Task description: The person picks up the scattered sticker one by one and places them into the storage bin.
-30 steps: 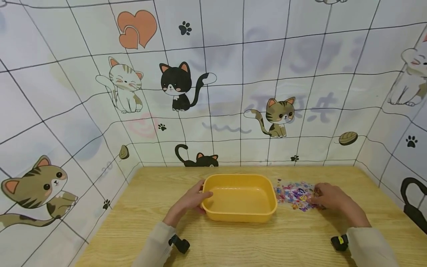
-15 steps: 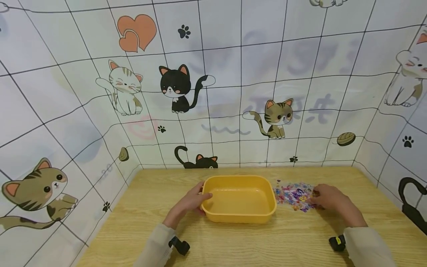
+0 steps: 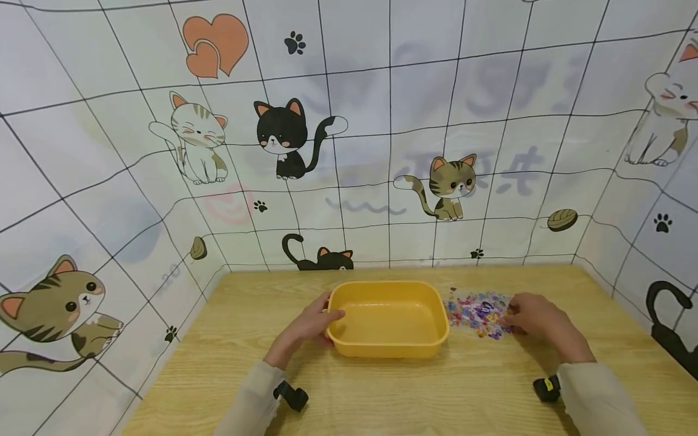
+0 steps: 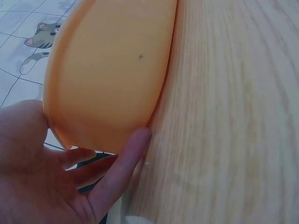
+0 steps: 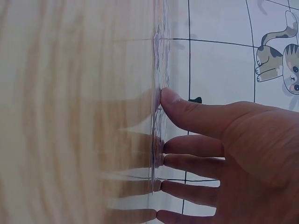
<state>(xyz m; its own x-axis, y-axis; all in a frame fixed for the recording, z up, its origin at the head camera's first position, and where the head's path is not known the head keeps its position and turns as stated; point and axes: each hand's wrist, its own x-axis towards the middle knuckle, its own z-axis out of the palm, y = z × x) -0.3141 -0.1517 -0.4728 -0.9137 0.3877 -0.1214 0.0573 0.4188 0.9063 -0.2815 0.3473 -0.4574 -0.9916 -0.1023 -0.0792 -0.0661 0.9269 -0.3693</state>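
Currently, the yellow plastic tray [image 3: 388,324] is grasped at its left end by the left hand [image 3: 313,319], thumb [image 3: 336,315] laid over the rim, fingers against the outer wall. Small multicoloured flat pieces [image 3: 478,310] are touched by the fingertips of the right hand [image 3: 537,316], fingers nearly straight; whether any piece is pinched can't be told. Versus a second ago: tray grip unchanged; right hand only slightly shifted, fewer pieces seen along its near edge. Pieces are spread just right of the tray, which is set upright on the wood-grain table [image 3: 414,393]. Light sleeves [image 3: 594,393] are worn, a black device [image 3: 291,396] at each wrist. Table is backed by a white gridded wall covering [image 3: 360,36] printed with cartoon cats [image 3: 281,136], framed slightly higher and farther left than before.
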